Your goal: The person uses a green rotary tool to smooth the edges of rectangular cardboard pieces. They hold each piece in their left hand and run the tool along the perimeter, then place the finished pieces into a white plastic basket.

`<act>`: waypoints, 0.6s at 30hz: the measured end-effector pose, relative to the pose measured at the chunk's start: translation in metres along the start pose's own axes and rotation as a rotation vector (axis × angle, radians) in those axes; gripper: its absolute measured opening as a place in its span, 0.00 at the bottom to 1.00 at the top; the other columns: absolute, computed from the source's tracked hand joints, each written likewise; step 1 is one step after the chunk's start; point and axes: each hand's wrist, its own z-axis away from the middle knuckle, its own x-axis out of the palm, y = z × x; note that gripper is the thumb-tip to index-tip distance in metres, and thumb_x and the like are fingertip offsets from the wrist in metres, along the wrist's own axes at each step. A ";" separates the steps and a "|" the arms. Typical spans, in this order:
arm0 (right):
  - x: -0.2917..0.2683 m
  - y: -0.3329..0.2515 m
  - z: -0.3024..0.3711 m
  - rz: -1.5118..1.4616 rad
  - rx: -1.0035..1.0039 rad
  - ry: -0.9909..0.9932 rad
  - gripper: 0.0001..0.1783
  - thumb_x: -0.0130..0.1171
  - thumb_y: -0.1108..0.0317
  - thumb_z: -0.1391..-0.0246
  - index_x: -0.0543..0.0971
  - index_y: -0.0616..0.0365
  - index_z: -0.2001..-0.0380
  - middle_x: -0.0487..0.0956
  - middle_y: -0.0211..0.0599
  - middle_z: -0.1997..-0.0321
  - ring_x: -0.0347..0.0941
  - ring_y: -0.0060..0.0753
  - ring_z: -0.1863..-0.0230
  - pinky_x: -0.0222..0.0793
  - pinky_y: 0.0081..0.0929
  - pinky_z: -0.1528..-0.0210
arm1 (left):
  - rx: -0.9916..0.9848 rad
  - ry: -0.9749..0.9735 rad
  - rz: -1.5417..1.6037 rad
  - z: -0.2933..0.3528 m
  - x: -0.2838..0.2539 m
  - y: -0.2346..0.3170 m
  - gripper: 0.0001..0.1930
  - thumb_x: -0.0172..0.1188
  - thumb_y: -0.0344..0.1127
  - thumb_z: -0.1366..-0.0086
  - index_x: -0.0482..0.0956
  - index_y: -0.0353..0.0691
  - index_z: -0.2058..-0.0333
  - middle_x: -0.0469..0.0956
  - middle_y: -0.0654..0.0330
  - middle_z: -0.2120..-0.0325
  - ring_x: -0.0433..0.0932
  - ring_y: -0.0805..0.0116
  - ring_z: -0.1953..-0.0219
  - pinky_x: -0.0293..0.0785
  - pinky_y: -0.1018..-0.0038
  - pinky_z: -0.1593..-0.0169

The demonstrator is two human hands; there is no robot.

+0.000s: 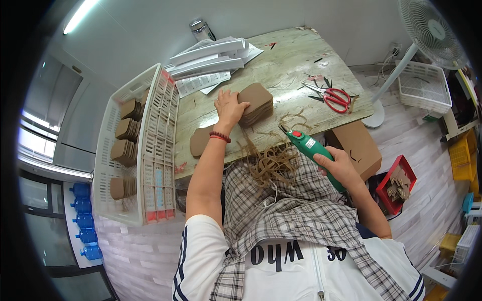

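Observation:
On the table, a stack of brown flat pieces with rounded corners point(257, 98) stands beside my left hand point(229, 108). The fingers of that hand are spread, and its thumb touches the stack's near left edge. A further brown rounded piece point(201, 142) lies by my left forearm. My right hand point(341, 164) is closed round a green handheld power tool point(312, 149) with a red button, its narrow tip pointing toward the table. Between my hands, a tangle of brown strips point(271, 165) hangs over the table's front edge onto my checked apron point(281, 215).
A white crate point(138, 145) on the left holds several brown stacks. White papers point(213, 60) and a canister point(202, 30) sit at the back. Red-handled scissors point(334, 98) lie right. Beyond are a cardboard box point(354, 148), a red tray point(407, 168) and a fan point(433, 31).

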 end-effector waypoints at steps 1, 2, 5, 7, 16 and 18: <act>-0.001 0.000 0.000 -0.007 -0.002 0.005 0.18 0.60 0.56 0.42 0.76 0.63 0.70 0.73 0.28 0.78 0.69 0.17 0.78 0.67 0.19 0.75 | 0.037 0.076 0.031 0.000 0.001 0.001 0.30 0.66 0.48 0.47 0.74 0.37 0.49 0.63 0.46 0.41 0.48 0.46 0.32 0.43 0.50 0.33; -0.003 0.000 0.000 -0.015 -0.005 0.008 0.18 0.60 0.56 0.42 0.76 0.63 0.70 0.73 0.29 0.78 0.69 0.17 0.78 0.67 0.19 0.75 | 0.072 0.153 0.061 0.000 0.002 0.001 0.28 0.68 0.46 0.49 0.74 0.37 0.51 0.64 0.47 0.43 0.48 0.45 0.32 0.44 0.51 0.33; -0.002 0.000 -0.001 -0.045 -0.008 0.032 0.18 0.61 0.56 0.44 0.76 0.64 0.71 0.73 0.29 0.81 0.69 0.17 0.80 0.66 0.21 0.76 | 0.094 0.292 0.165 0.006 -0.003 0.009 0.21 0.73 0.39 0.56 0.72 0.40 0.66 0.70 0.52 0.55 0.59 0.49 0.40 0.52 0.54 0.40; -0.001 -0.003 -0.001 -0.057 -0.012 0.042 0.19 0.62 0.56 0.44 0.77 0.65 0.72 0.74 0.29 0.82 0.69 0.17 0.81 0.65 0.21 0.77 | 0.026 0.193 0.240 0.011 -0.017 0.015 0.20 0.72 0.38 0.56 0.69 0.40 0.70 0.72 0.54 0.60 0.63 0.51 0.46 0.55 0.55 0.44; 0.009 -0.029 0.001 -0.073 -0.076 0.116 0.20 0.62 0.55 0.44 0.78 0.65 0.67 0.73 0.27 0.79 0.68 0.15 0.80 0.64 0.19 0.77 | -0.214 0.304 1.911 0.074 -0.022 0.064 0.14 0.59 0.21 0.38 0.69 0.38 0.54 0.76 0.60 0.57 0.76 0.67 0.55 0.75 0.71 0.49; 0.016 -0.035 0.001 -0.096 -0.097 0.135 0.20 0.63 0.55 0.45 0.78 0.65 0.66 0.73 0.27 0.80 0.68 0.15 0.80 0.64 0.19 0.77 | -0.237 0.362 2.100 0.081 -0.016 0.076 0.16 0.58 0.21 0.37 0.69 0.38 0.51 0.76 0.60 0.54 0.75 0.65 0.52 0.75 0.68 0.47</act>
